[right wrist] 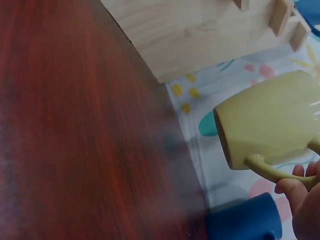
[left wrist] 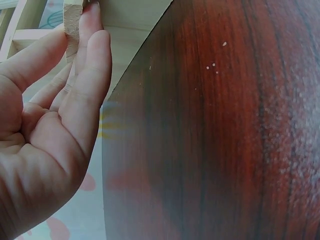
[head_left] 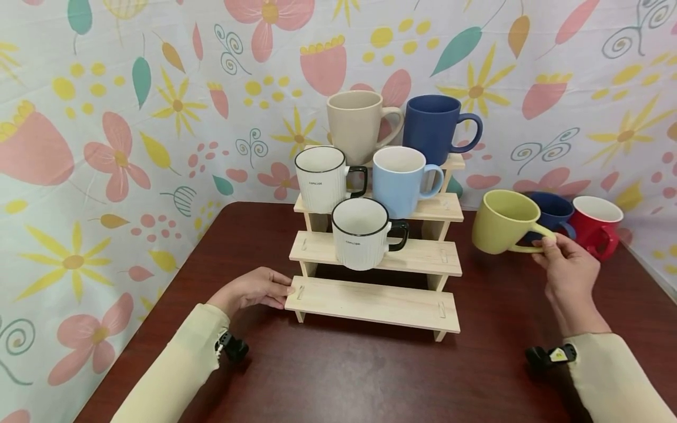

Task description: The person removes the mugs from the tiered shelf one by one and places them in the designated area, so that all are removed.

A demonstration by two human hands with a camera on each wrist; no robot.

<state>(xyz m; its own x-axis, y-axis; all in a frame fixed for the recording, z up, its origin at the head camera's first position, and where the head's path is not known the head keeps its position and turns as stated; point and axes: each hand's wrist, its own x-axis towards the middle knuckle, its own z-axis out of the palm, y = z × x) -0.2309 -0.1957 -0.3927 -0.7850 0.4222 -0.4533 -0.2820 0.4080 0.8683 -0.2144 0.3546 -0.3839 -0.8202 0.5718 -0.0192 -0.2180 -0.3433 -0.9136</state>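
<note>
My right hand (head_left: 572,276) pinches the handle of a yellow-green mug (head_left: 499,226), which is raised above the table and slightly tilted. In the right wrist view the mug (right wrist: 270,120) shows its side, with thumb and fingers on the handle. My left hand (head_left: 259,288) grips the left end of the lowest step of a stepped wooden display stand (head_left: 370,301). The left wrist view shows thumb and fingers either side of the board's end (left wrist: 73,30). A white ribbed mug with black rim (head_left: 359,241) sits on the second step from the bottom.
Above it stand another white ribbed mug (head_left: 319,185) and a light blue mug (head_left: 399,185). The top step bears a beige mug (head_left: 354,126) and a dark blue mug (head_left: 431,129). A navy mug (head_left: 550,212) and a red mug (head_left: 595,226) are on the dark table (head_left: 370,376), right.
</note>
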